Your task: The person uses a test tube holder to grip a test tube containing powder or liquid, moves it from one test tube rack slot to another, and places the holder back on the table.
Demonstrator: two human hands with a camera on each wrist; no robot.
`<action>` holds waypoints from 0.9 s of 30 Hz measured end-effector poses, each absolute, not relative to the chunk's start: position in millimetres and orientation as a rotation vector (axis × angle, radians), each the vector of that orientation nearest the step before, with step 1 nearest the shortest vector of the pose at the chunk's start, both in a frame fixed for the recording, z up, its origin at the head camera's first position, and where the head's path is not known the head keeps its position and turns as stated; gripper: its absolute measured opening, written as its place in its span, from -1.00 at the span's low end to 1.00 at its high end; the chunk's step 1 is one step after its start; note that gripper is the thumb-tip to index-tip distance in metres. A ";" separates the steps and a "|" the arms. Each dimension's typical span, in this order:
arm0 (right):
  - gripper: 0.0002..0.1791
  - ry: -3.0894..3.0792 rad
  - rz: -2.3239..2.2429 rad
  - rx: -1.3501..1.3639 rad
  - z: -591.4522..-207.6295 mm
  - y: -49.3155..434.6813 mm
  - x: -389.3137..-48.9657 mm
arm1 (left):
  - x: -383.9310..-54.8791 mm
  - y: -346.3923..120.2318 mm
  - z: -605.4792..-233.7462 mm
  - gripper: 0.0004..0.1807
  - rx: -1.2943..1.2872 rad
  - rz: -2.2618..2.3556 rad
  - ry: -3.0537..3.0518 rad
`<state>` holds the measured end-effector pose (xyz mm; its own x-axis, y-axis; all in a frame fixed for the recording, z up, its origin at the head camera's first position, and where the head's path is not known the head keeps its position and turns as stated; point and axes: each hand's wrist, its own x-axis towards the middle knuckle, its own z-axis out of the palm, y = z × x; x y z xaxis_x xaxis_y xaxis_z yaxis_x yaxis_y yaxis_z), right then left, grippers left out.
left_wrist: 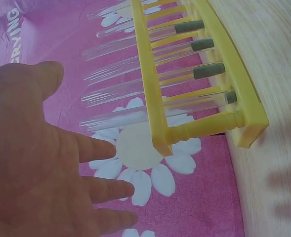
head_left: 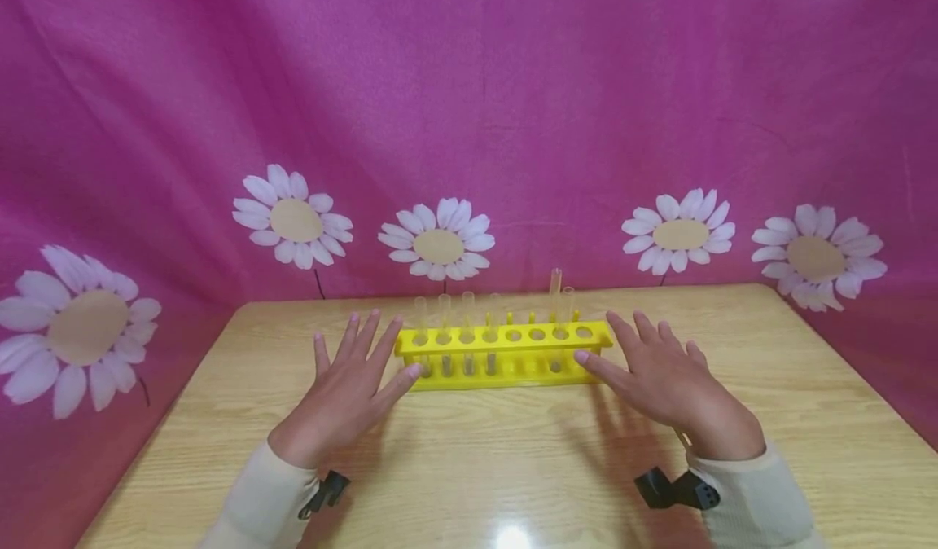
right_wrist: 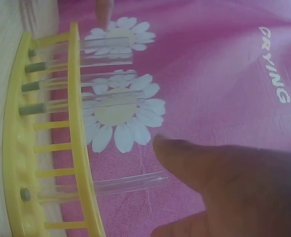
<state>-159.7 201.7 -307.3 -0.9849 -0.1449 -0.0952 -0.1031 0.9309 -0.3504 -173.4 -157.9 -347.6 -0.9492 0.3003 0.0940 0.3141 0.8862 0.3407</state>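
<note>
A yellow test tube rack [head_left: 506, 384] stands on the table between my two hands. Clear test tubes [left_wrist: 113, 94] fill its left end, each with a dark grey-green plug of material [left_wrist: 209, 70] at the bottom. Toward the right end, past vacant holes, stands another test tube [right_wrist: 130, 184] with a little dark material below. My left hand [head_left: 344, 394] is spread flat beside the rack's left end, thumb near its lower front corner. Mirroring it, my right hand [head_left: 663, 378] has its fingers extended by the right end, thumb overlapping the rack's corner in the head view. Neither hand holds anything.
The rack rests on a light wood-grain table [head_left: 454, 467] toward its back edge. A magenta cloth [head_left: 550, 109] printed with white daisies hangs behind and at the sides. Short yellow pegs [head_left: 532, 318] rise along the rack's rear. Dark wrist straps [head_left: 674, 488] show at both sleeves.
</note>
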 end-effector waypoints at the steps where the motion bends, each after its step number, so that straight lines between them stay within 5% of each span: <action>1: 0.10 2.969 -0.529 -0.189 -307.4 202.0 -160.0 | -173.3 -158.1 -347.5 -0.06 -0.488 -0.556 -3.020; 27: 0.15 2.906 -0.583 -0.158 -302.6 219.8 -164.1 | -179.7 -157.0 -356.8 -0.10 -0.473 -0.559 -3.030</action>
